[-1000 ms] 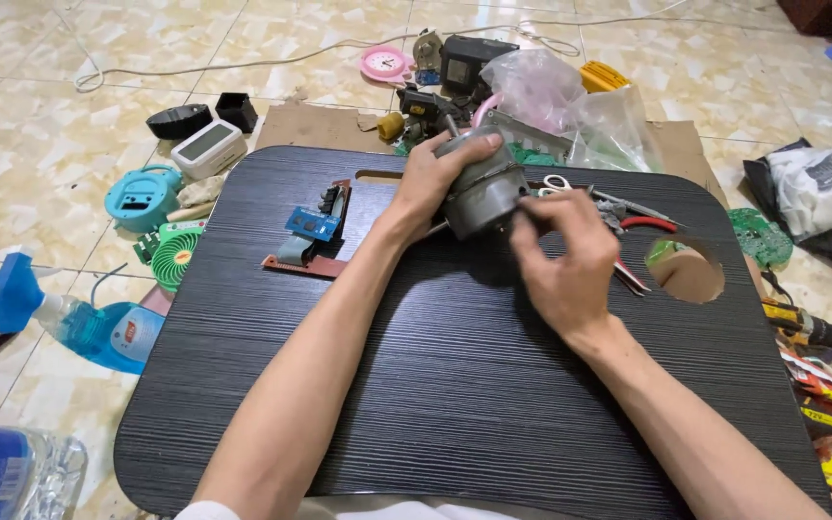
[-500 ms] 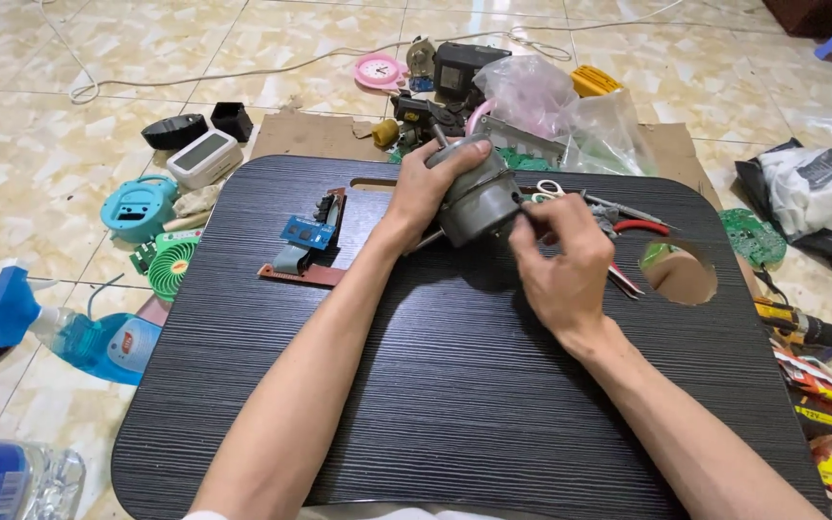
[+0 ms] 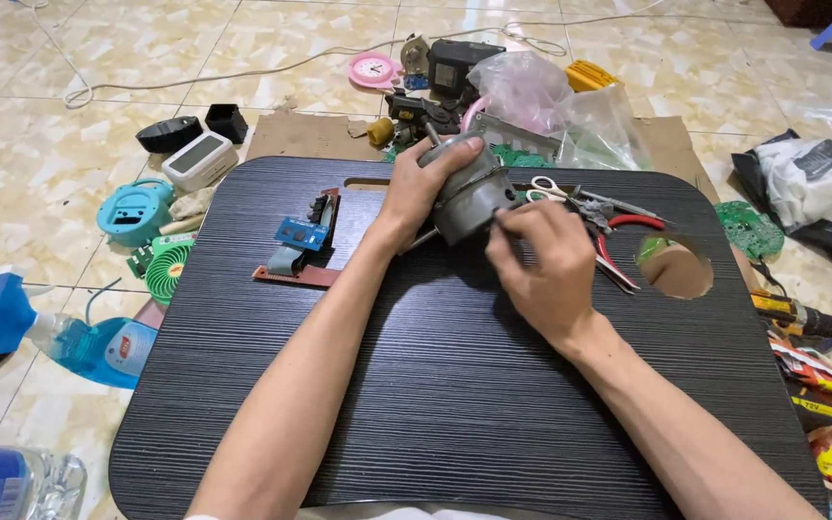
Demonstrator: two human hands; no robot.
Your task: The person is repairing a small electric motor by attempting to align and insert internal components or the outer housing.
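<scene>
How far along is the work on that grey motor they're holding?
Done: tools and parts already lie out on the black tray table, including scissors, red-handled pliers and a small circuit board. In hand: the left hand grips the grey motor while the right hand pinches at its side. Left: the motor's casing looks closed, so opening it seems yet to come.

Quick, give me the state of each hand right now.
Left hand: closed around the grey motor, holding it.
Right hand: fingertips pinched at the motor's side; whether it grips anything cannot be told.
</scene>
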